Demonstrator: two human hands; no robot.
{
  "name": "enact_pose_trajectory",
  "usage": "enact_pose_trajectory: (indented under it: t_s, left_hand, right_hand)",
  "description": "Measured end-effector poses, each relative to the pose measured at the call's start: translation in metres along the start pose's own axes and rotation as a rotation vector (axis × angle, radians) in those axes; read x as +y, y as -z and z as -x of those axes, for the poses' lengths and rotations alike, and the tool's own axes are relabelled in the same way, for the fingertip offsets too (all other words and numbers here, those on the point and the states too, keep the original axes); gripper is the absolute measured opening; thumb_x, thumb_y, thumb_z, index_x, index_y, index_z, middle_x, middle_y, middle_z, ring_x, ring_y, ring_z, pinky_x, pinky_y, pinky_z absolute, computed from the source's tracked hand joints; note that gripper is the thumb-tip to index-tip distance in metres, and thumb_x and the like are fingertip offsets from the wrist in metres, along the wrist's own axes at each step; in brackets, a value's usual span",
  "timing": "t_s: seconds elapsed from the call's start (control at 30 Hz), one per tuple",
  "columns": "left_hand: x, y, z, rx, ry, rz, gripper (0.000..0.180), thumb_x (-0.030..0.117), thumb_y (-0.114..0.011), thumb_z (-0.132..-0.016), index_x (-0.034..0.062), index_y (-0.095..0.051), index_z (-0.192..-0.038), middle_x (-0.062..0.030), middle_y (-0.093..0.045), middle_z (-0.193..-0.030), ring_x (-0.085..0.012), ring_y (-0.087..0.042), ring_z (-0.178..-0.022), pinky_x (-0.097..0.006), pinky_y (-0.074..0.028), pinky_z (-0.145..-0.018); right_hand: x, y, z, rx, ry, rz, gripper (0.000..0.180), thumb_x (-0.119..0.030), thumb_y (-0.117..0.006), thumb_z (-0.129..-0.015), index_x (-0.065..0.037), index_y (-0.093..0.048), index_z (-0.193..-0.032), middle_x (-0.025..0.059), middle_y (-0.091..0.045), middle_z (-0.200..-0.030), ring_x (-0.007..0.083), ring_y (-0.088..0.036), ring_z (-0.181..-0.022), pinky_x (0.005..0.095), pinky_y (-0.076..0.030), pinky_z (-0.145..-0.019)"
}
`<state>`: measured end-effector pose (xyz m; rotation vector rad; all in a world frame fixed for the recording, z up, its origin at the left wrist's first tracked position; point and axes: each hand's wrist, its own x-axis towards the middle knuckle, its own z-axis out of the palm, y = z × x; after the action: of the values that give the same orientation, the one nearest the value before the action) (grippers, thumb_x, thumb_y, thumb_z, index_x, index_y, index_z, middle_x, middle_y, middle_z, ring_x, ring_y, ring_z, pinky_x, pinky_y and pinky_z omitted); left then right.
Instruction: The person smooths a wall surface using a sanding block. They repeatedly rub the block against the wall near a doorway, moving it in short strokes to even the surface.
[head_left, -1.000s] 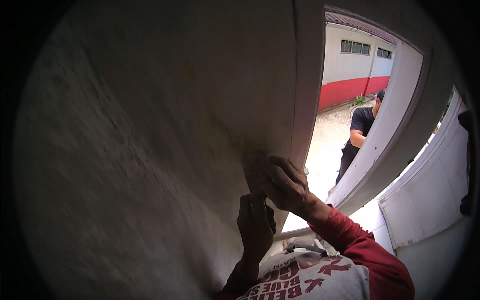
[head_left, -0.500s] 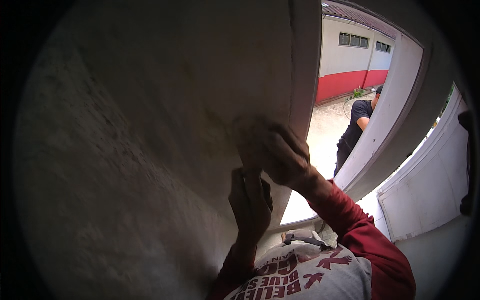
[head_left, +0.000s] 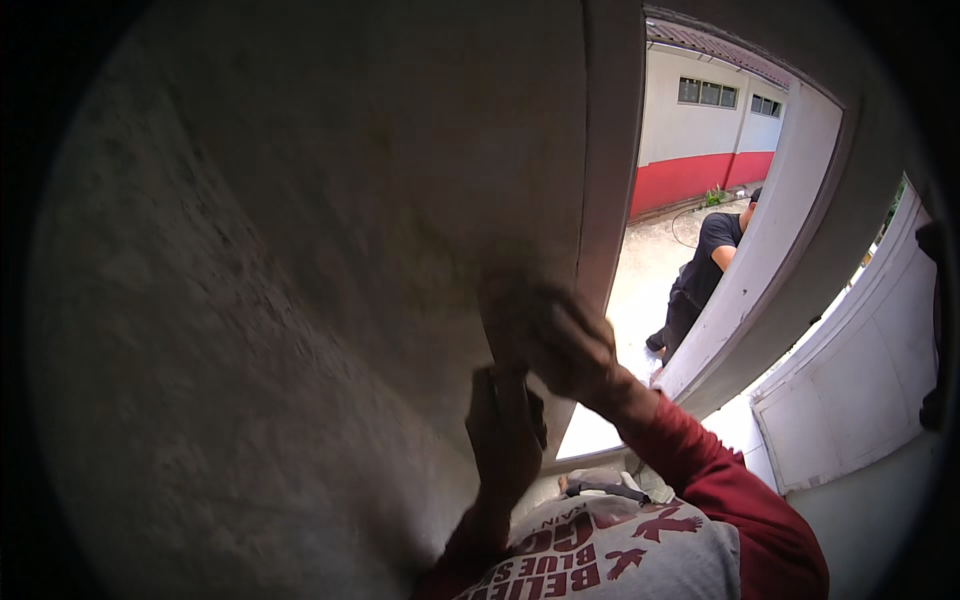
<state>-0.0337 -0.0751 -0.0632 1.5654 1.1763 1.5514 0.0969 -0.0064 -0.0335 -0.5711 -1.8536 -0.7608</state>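
My right hand [head_left: 572,345] is up against a shadowed grey plastered wall [head_left: 440,190], just left of the door frame. Its fingers are curled and smeared by motion. What lies under them is too dark and blurred to name. Just below and to the left is my left hand [head_left: 503,430], raised with its fingers bent and pressed together. Its fingertips come close to the right hand's palm side, and anything they hold is hidden in shadow. Both arms wear dark red sleeves [head_left: 690,440].
To the right stands a pale door frame [head_left: 612,170], with a bright opening beyond it. A person in black [head_left: 705,265] bends outside, before a white and red building [head_left: 690,180]. At far right is a white panel [head_left: 845,400]. Another rough wall [head_left: 230,400] runs along my left.
Both my hands have moved a little lower along the wall, still close together. The person outside has shifted slightly, and a lower leg now shows.
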Motion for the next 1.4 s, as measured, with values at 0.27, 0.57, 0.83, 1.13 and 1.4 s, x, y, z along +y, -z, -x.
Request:
enact_pose_trajectory:
  t_s: [0.27,0.57,0.83,1.13,1.4]
  left_hand:
    - [-0.003,0.006,-0.026,-0.015,0.074,0.231,0.026,0.026,-0.049,-0.111,0.0026,-0.057,-0.105,-0.0040,-0.052,-0.068,-0.0092,-0.047,-0.047,-0.028,-0.038,-0.042]
    - [-0.060,-0.036,0.022,-0.047,-0.067,-0.023,0.027,0.027,-0.051,-0.111,0.0014,-0.060,-0.114,-0.0062,-0.063,-0.071,-0.0122,-0.060,-0.054,-0.030,-0.047,-0.051]
    - [-0.082,-0.059,0.034,-0.039,-0.380,-0.348,0.018,0.016,-0.069,-0.101,0.0031,-0.067,-0.113,-0.0141,-0.072,-0.094,-0.0297,-0.074,-0.078,-0.037,-0.059,-0.070]
    - [-0.115,-0.067,0.053,-0.111,-0.418,-0.444,0.025,0.014,-0.076,-0.093,0.0022,-0.067,-0.112,-0.0143,-0.064,-0.114,-0.0307,-0.070,-0.090,-0.039,-0.059,-0.071]
    - [-0.118,-0.079,0.071,-0.206,-0.191,-0.482,0.033,0.018,-0.074,-0.096,-0.0019,-0.067,-0.121,-0.0167,-0.062,-0.128,-0.0351,-0.068,-0.107,-0.043,-0.058,-0.087]
  right_hand:
    - [0.020,-0.006,-0.031,0.008,0.030,0.059,0.031,-0.010,-0.077,-0.077,-0.004,-0.076,-0.107,0.0125,-0.066,-0.114,0.0330,-0.070,-0.102,0.0384,-0.061,-0.079]
    - [-0.016,0.037,0.068,-0.114,-0.511,-0.161,0.042,0.003,-0.072,-0.088,0.001,-0.066,-0.129,0.0173,-0.063,-0.122,0.0311,-0.069,-0.105,0.0393,-0.060,-0.081]
    - [-0.024,0.074,0.157,-0.408,-1.315,-0.759,0.048,-0.032,-0.065,-0.105,0.001,-0.056,-0.139,0.0168,-0.072,-0.115,0.0202,-0.072,-0.097,0.0325,-0.059,-0.079]
    - [-0.013,0.059,0.201,-0.353,-1.261,-1.276,0.039,-0.023,-0.063,-0.107,-0.002,-0.060,-0.140,0.0110,-0.062,-0.125,0.0191,-0.064,-0.111,0.0324,-0.054,-0.094]
    - [0.002,0.063,0.229,-0.499,-1.141,-1.155,0.020,-0.008,-0.065,-0.104,0.001,-0.068,-0.121,0.0120,-0.063,-0.124,0.0198,-0.065,-0.114,0.0326,-0.055,-0.096]
